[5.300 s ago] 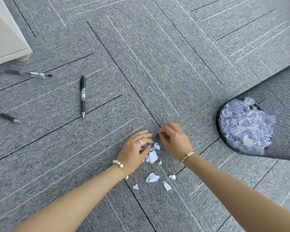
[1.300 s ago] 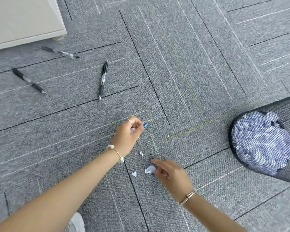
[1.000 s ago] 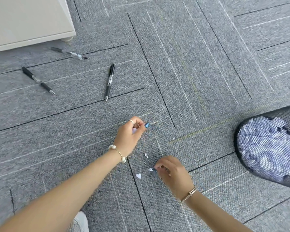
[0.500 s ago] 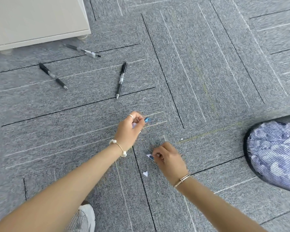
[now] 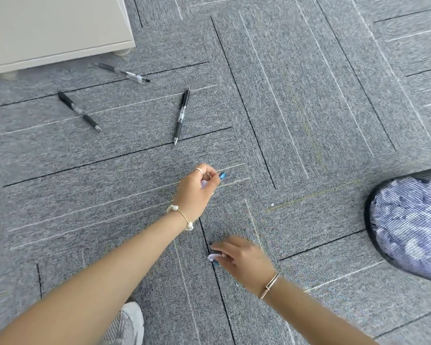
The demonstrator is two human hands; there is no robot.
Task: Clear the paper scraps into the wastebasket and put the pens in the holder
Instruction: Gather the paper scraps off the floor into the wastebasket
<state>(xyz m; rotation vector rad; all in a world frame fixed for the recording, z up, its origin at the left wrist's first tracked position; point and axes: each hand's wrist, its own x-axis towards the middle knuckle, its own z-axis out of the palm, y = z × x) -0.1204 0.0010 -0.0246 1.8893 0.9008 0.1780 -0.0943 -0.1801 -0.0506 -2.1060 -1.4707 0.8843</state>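
Note:
My left hand [image 5: 195, 191] hovers over the grey carpet, fingers curled shut around white paper scraps [image 5: 205, 183] that show between them. My right hand [image 5: 244, 257] is low on the carpet nearer me, fingertips pinching a white paper scrap [image 5: 214, 256]. A tiny white speck [image 5: 272, 204] lies on the carpet to the right. The black mesh wastebasket [image 5: 370, 220], full of white scraps, lies at the right edge. Three black pens lie at upper left: one [image 5: 181, 115] nearest my hands, one [image 5: 79, 111] further left, one [image 5: 123, 72] by the cabinet. No pen holder is in view.
A white cabinet [image 5: 52, 28] on short feet stands at the top left. A white shoe [image 5: 128, 324] shows at the bottom beneath my left forearm. Grey carpet tiles [image 5: 309, 95] cover the floor.
My right hand picked up a scrap, then moved down toward me to the last loose scrap and pinches it. My left hand stays closed on its scraps. The view has shifted left.

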